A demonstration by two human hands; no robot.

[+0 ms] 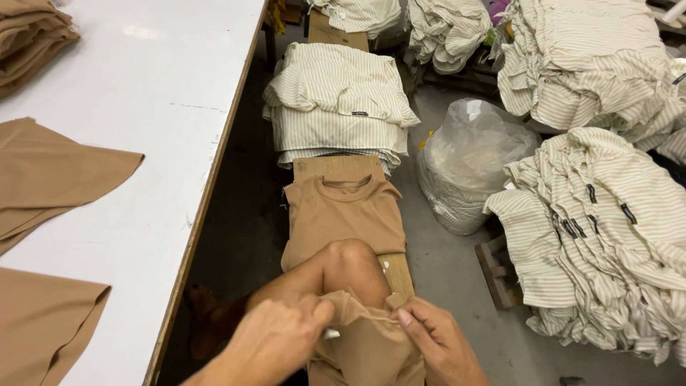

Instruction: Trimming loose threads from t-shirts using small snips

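Observation:
My left hand (275,339) and my right hand (439,343) both pinch a tan garment (368,350) bunched on my lap, at the bottom middle of the head view. A small white tag (331,334) shows between the fingers of my left hand. My bare knee (350,261) rises just above the hands. Beyond the knee, a tan T-shirt (343,214) lies flat on a wooden bench (336,166), collar away from me.
A white table (143,107) runs along the left, with tan fabric pieces (50,171) on it. A stack of striped cream shirts (336,107) sits farther along the bench. More striped piles (607,221) lie at right, beside a clear plastic bag (468,168).

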